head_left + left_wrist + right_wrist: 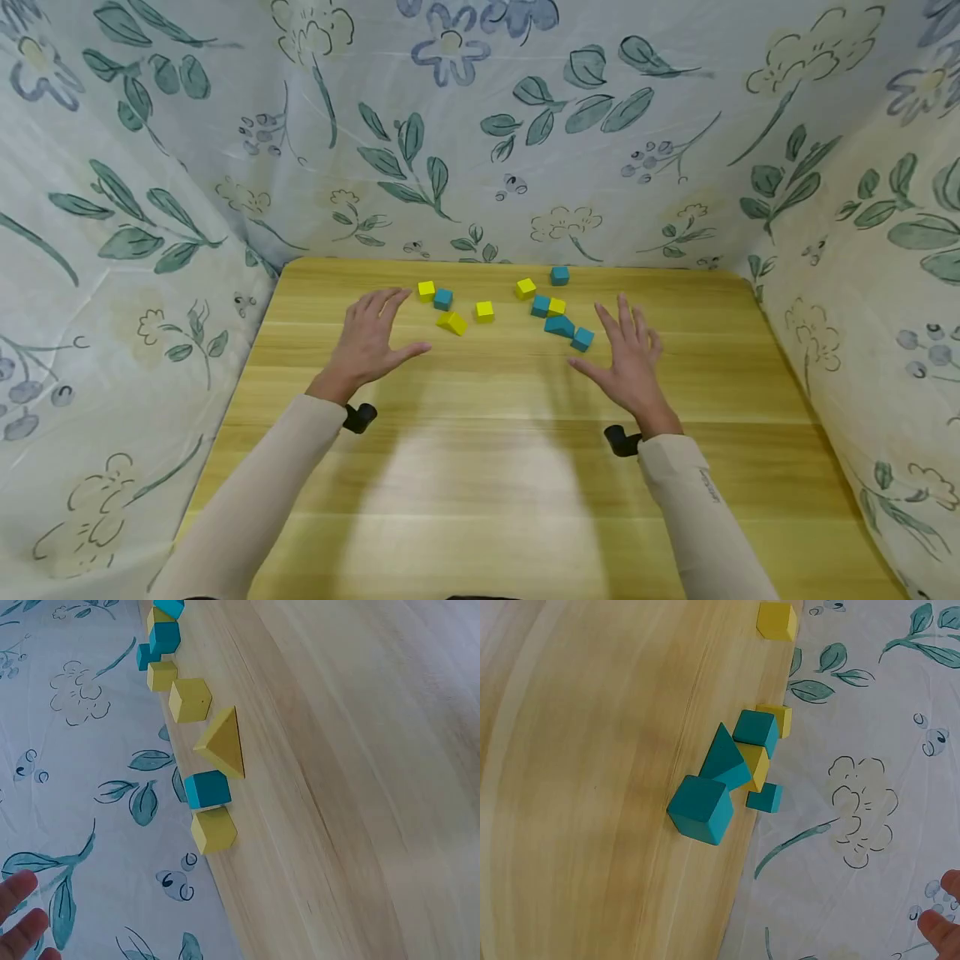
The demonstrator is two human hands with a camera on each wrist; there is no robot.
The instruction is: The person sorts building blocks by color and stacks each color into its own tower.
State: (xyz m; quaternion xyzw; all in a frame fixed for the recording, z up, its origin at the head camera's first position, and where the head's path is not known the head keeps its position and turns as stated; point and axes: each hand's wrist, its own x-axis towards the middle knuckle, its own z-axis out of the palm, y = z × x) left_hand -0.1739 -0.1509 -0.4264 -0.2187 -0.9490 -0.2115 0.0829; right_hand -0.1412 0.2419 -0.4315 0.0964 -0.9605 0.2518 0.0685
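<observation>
My left hand [369,337] hovers over the table with fingers spread and holds nothing. Nearest to it are a yellow cube [426,291], a blue cube [443,299] and a yellow triangular block [452,322]. Another yellow cube [484,312] sits near the middle. My right hand [628,362], also spread and holding nothing, is beside a blue cube [582,338] and a blue triangular block [558,326]. Just behind these, a blue cube [541,306] stands against a yellow cube [557,307]. Farther back are a yellow cube [526,288] and a blue cube [559,276].
The wooden table [480,467] has its far edge just behind the blocks. Floral cloth [465,133] rises behind it and along both sides. A black wrist camera [362,418] shows at the left wrist, another wrist camera [622,441] at the right.
</observation>
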